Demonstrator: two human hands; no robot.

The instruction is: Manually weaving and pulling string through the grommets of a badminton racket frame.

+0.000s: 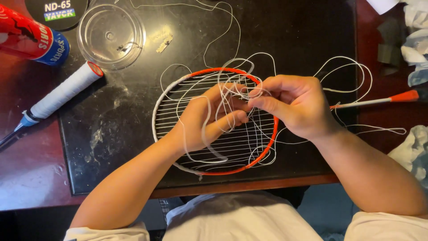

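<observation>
Head view looked straight down on a black mat (111,134), scuffed and dusted with pale marks, that lay on a reddish-brown wooden table (26,178) whose front edge ran along the bottom of the mat. At the centre lay a badminton racket head (267,147) with an orange and white frame, partly strung with horizontal rows, its thin shaft (370,102) running off toward 3 o'clock. The left hand (203,120) rested over the strung face with its fingers curled, loose white string (223,96) looped across the palm and wrist. The right hand (294,105), just at 3 o'clock of the left, was closed in a pinch on the same string where the two hands met above the frame. Slack string spread in tangled loops toward 12 o'clock and toward 3 o'clock. At 10 o'clock of the racket stood a clear round plastic lid (110,35), and near it a small pale scrap (164,41). Further toward 9 o'clock lay a second racket's white-wrapped handle (67,91), and beyond that a red and blue tube (31,40) on its side. Crumpled white paper (417,40) sat at the far 2 o'clock edge of the table. Nothing of the room beyond the table could be made out.
</observation>
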